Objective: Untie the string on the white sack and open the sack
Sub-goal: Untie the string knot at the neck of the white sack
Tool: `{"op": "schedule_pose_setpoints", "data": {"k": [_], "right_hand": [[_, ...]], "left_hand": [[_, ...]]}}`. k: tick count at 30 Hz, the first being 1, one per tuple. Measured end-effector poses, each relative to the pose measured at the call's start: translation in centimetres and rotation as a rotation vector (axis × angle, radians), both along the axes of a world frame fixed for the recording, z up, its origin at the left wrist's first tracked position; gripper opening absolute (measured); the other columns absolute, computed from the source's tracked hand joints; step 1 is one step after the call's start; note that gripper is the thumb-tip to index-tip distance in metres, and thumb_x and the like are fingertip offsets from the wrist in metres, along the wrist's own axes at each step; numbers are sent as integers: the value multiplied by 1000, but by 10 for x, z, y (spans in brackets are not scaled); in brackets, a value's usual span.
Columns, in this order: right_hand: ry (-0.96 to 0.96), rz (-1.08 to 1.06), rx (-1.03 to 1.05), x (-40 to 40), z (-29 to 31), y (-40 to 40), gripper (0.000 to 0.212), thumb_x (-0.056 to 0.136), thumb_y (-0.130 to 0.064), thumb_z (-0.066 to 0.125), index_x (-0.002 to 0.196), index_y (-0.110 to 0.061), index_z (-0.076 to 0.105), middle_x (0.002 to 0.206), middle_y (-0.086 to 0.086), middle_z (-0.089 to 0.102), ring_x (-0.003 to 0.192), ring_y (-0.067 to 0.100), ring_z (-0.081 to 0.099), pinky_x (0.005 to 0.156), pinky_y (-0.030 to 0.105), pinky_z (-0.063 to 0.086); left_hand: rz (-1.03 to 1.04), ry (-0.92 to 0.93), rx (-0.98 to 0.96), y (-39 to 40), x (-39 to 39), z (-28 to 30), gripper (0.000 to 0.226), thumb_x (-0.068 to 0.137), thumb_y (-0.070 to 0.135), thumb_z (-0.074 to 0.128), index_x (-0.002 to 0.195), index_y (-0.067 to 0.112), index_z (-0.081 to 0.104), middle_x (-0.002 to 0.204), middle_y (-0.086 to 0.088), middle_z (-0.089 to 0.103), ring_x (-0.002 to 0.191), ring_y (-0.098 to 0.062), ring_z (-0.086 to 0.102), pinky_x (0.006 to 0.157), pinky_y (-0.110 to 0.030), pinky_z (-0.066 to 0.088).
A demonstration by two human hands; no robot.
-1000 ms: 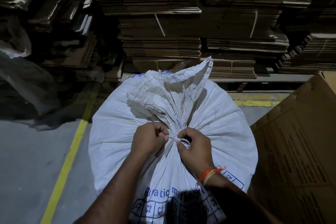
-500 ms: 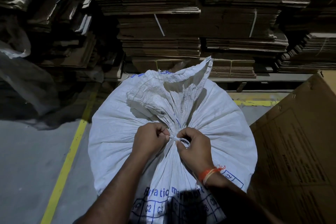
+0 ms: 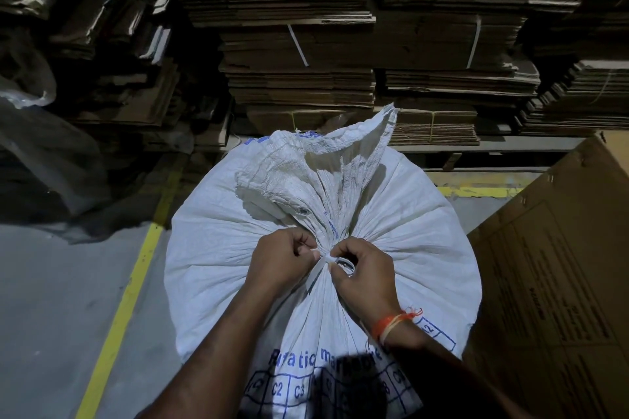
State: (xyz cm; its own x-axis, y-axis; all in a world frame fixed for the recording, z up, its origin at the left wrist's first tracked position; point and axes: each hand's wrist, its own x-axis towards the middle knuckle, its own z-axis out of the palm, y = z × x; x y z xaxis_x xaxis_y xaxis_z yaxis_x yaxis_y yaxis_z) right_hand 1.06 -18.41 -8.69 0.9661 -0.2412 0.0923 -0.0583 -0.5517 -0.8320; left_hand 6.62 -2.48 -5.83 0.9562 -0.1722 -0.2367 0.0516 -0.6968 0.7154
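Note:
A full white woven sack point(image 3: 408, 248) with blue print stands upright in front of me. Its neck is gathered and tied, and the loose top flap point(image 3: 316, 173) spreads out behind the knot. A thin white string point(image 3: 328, 258) is wound around the neck. My left hand point(image 3: 282, 262) pinches the string on the left side of the knot with its fingers closed. My right hand point(image 3: 364, 277), with an orange thread band at the wrist, pinches the string's loop on the right side. The two hands almost touch at the knot.
A large brown cardboard box point(image 3: 558, 282) leans close on the right of the sack. Stacks of flattened cardboard point(image 3: 299, 54) fill the background. A yellow floor line point(image 3: 126, 303) runs along the grey concrete at the left. Clear plastic sheeting point(image 3: 41, 146) lies at far left.
Both hands stay pinched on the string at the knot, with only slight finger shifts. The sack has not moved.

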Motion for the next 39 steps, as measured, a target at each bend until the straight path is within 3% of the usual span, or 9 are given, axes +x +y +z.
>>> {"op": "schedule_pose_setpoints", "data": {"k": [4, 8, 16, 23, 34, 39], "right_hand": [[3, 5, -12, 0, 1, 0, 21, 74, -2, 76, 80, -21, 69, 79, -10, 69, 78, 4, 67, 71, 6, 46], [-2, 5, -4, 0, 2, 0, 20, 74, -2, 75, 79, -21, 69, 79, -9, 69, 79, 5, 67, 72, 8, 48], [3, 8, 0, 0, 3, -1, 19, 75, -3, 76, 78, -21, 69, 77, -10, 69, 78, -1, 66, 69, 2, 42], [-3, 15, 0, 1, 0, -1, 19, 76, -4, 76, 81, -21, 70, 81, -10, 71, 81, 2, 69, 75, 11, 52], [5, 19, 1, 0, 2, -1, 18, 76, -5, 78, 81, -21, 70, 80, -10, 70, 80, 1, 67, 72, 4, 46], [16, 17, -6, 0, 2, -1, 18, 75, -11, 81, 79, -20, 66, 77, -8, 68, 78, 5, 67, 69, 11, 50]], "left_hand": [[-13, 7, 21, 1, 1, -1, 4, 79, 23, 78, 80, 26, 76, 70, 10, 74, 70, -3, 67, 63, -21, 46], [7, 5, 44, -1, 1, -2, 13, 78, 21, 76, 70, 31, 72, 65, 10, 71, 66, -3, 65, 62, -21, 45], [5, 3, 18, -4, -1, 0, 9, 79, 19, 77, 74, 27, 77, 68, 8, 75, 66, -5, 67, 63, -22, 49], [62, -4, -29, -2, -3, 1, 14, 77, 13, 75, 70, 26, 75, 58, 14, 70, 41, 7, 55, 57, -25, 53], [-7, 11, -34, -3, -3, 7, 4, 82, 26, 74, 80, 24, 76, 68, 8, 74, 65, -8, 67, 69, -34, 58], [-58, 28, -47, 0, -6, 9, 17, 71, 26, 85, 84, 25, 75, 71, 8, 76, 71, -9, 71, 67, -33, 58]]}}
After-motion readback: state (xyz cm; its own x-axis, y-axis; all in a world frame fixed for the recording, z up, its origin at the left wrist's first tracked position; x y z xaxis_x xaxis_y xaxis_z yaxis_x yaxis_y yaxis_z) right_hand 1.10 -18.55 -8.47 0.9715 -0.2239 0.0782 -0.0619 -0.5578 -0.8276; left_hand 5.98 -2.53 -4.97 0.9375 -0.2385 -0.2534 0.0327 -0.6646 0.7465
